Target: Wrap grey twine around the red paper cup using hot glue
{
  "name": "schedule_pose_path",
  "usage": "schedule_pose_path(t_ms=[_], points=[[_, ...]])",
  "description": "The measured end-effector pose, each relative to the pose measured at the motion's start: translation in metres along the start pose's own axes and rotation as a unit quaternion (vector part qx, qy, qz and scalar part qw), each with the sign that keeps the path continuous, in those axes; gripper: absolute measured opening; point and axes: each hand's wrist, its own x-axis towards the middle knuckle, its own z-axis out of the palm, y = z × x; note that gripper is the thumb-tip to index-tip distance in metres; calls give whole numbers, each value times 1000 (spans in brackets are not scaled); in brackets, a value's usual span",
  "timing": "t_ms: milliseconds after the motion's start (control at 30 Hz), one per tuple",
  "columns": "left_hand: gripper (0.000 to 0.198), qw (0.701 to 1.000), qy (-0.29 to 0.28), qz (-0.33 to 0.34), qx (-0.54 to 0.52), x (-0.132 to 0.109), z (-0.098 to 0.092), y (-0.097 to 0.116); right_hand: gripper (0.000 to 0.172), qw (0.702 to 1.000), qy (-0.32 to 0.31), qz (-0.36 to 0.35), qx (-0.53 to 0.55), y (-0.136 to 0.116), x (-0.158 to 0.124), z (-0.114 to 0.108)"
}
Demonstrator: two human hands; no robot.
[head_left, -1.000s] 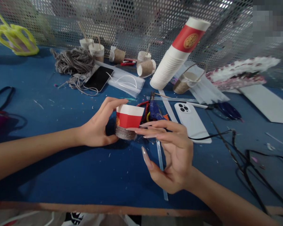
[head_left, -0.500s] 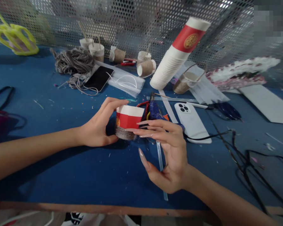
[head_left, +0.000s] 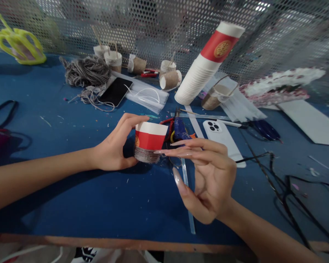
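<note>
My left hand grips a red and white paper cup, thumb low and fingers up by the rim. Grey yarn is wound in several rows round the lower part of the cup. To the right, my right hand has its fingers stretched out and its thumb apart, the longest fingertip at the cup's yarn edge; whether it touches cannot be made out. Behind the right fingers lies a blue glue gun, partly hidden. A clear glue stick extends below that hand.
A tall leaning stack of paper cups stands at the back. A grey yarn bundle, a black phone and a white phone lie on the blue table. Black cables run along the right. Perforated metal closes off the back.
My right hand has drawn back to the right, away from the cup, with its fingers still extended. The left hand and the cup have stayed in place.
</note>
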Motion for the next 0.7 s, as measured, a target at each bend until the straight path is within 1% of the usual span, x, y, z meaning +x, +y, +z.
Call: schedule_pose_path(t_ms=[167, 233, 400, 533, 700], points=[[94, 1000, -6, -1, -4, -1, 0, -2, 64, 999, 22, 25, -11, 1, 0, -1], [94, 1000, -9, -4, -4, -1, 0, -1, 63, 999, 29, 22, -13, 1, 0, -1], [93, 1000, -2, -5, -1, 0, 0, 1, 73, 1000, -2, 12, 11, -1, 1, 0], [92, 1000, 0, -4, -5, 0, 0, 1, 75, 1000, -9, 10, 28, 0, 0, 1], [92, 1000, -4, -7, -9, 0, 0, 0, 77, 1000, -16, 20, 18, 2, -2, 0]])
